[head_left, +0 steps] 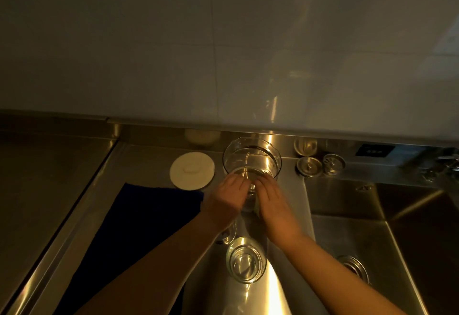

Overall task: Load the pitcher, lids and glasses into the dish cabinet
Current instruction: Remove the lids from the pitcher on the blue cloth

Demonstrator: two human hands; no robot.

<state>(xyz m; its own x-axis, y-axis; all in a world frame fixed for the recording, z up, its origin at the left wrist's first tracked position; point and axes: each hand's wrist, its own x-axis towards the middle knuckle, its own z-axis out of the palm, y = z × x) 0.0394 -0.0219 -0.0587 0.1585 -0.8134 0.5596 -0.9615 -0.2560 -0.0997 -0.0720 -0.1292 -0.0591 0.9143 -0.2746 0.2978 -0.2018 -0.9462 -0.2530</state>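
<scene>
The glass pitcher [252, 159], standing on the steel counter [146, 155] beside a white lid [192, 171], was apparently clasped between the left hand [224, 199] and right hand [272, 199]; lifting toward the cabinet was called for next.

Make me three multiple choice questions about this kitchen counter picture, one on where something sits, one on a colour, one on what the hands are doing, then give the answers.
1. Where is the round white lid?
A. In the sink
B. On the steel counter, left of the glass pitcher
C. On the cloth

2. What colour is the cloth?
A. Dark blue
B. Red
C. White

3. What are the left hand and right hand doing?
A. Hanging idle
B. Wiping the wall
C. Both reaching to the pitcher's base

Answers: 1 B, it lies flat beside the pitcher. 2 A, it looks navy. 3 C, both hands meet at its near side.
</scene>
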